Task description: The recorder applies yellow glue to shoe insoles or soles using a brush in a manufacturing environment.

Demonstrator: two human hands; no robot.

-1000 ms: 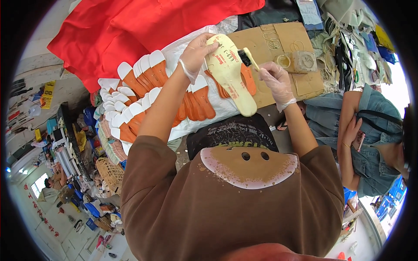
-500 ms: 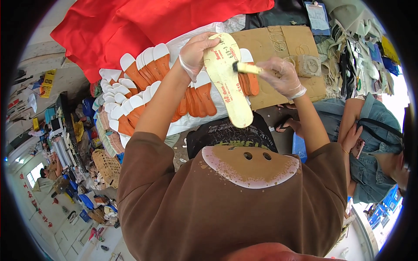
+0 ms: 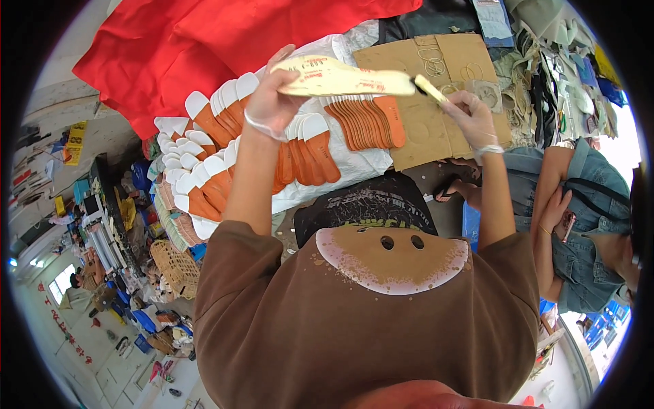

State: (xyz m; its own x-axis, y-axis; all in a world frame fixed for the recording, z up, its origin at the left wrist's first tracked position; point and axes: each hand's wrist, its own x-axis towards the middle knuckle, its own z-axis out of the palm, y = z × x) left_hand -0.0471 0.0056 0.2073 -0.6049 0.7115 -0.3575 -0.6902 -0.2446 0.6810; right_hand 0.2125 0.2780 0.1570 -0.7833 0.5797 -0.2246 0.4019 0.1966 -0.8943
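Note:
A pale yellow insole board (image 3: 351, 80) with printing on it is held up in my left hand (image 3: 274, 99), gripped at one end. It lies crosswise and is seen at a slant. My right hand (image 3: 471, 117) pinches the pale handle of a small brush (image 3: 432, 90). The brush's dark bristles are right by the insole board's right end; whether they touch it I cannot tell. Both hands wear thin clear gloves. Below the board, a fanned row of orange insoles (image 3: 364, 123) lies on white sheeting (image 3: 351, 165).
More orange insoles with white ends (image 3: 211, 180) lie in overlapping rows at left. Cardboard (image 3: 419, 140) with rubber bands and a clear block-like container (image 3: 485, 95) lies at right. Red cloth (image 3: 225, 34) covers the back. A person in denim (image 3: 582, 238) stands at right, holding a phone.
The insole board has swung from upright to crosswise, and my left hand has moved left with it. My right hand has moved right with the brush, from the board's middle to its end.

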